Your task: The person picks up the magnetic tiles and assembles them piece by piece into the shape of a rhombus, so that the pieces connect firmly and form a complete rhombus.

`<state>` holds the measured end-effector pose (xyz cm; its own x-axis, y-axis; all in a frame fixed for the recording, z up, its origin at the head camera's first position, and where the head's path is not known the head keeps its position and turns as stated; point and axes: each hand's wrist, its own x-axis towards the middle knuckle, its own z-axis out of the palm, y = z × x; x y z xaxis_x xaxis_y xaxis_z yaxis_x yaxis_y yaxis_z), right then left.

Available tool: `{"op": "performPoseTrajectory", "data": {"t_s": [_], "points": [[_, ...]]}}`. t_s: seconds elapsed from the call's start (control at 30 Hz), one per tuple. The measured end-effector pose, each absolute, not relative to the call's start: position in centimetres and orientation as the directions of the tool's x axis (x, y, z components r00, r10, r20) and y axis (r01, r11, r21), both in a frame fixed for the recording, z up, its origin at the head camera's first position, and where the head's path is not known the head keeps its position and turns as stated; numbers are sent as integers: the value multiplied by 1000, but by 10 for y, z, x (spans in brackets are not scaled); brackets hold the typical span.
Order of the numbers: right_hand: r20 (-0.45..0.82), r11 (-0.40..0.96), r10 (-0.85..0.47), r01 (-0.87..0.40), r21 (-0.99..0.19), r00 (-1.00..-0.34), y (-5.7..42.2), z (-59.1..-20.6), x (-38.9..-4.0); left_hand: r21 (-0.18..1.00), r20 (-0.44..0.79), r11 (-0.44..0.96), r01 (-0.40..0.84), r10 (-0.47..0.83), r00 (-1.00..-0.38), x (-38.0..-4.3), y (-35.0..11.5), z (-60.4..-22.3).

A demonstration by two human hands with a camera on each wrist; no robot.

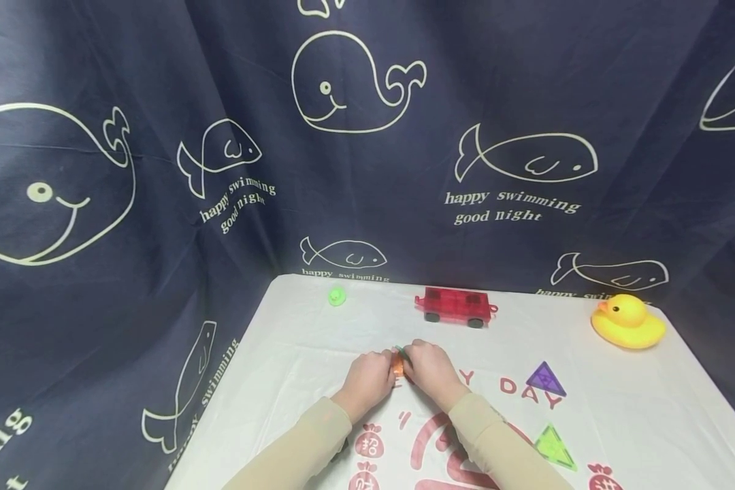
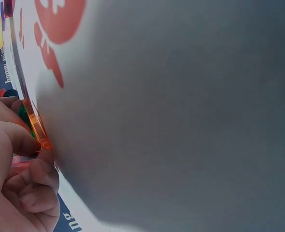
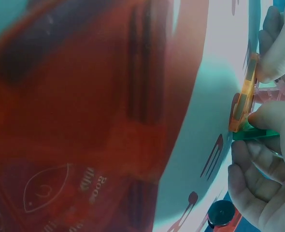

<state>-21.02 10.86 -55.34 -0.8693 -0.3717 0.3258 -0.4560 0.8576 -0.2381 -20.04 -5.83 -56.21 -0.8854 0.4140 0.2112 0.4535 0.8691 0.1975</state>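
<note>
Head view: orange tile between the fingers

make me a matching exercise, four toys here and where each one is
1. orange piece
2. yellow duck
3. red wagon
4. purple triangle

A. beside the printed word DAY
B. between the left hand and right hand
C. at the table's back edge, near the middle
D. near the far right corner

Pairs: 1-B, 2-D, 3-C, 4-A

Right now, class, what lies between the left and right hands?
The right wrist view shows translucent plastic pieces there: an orange piece, a green piece and a pink piece.
</note>
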Motion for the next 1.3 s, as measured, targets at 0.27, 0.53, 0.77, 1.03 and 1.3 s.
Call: {"op": "performPoseTrajectory", "data": {"t_s": [0.27,0.53,0.77,1.03,1.3], "points": [[352,847,-361,-461,-264,-864,110,-555,-207,201,205,879,433,395,-896,-199,-59,-563],[264,864,-351,-420,-278,-898,116,-554,-204,197,198,877,438,402,-894,-196,-62,-563],[219,878,-347,-398,-267,-912,135,-552,-194,213,237,865,454,405,-883,-193,-69,-562],[221,891,-312,-366,-270,-924,170,-548,-182,250,265,852,460,397,-879,-185,-74,-556],[324,893,-297,-382,-239,-898,213,-542,-170,237,290,820,522,453,-843,-168,-70,-552]]}}
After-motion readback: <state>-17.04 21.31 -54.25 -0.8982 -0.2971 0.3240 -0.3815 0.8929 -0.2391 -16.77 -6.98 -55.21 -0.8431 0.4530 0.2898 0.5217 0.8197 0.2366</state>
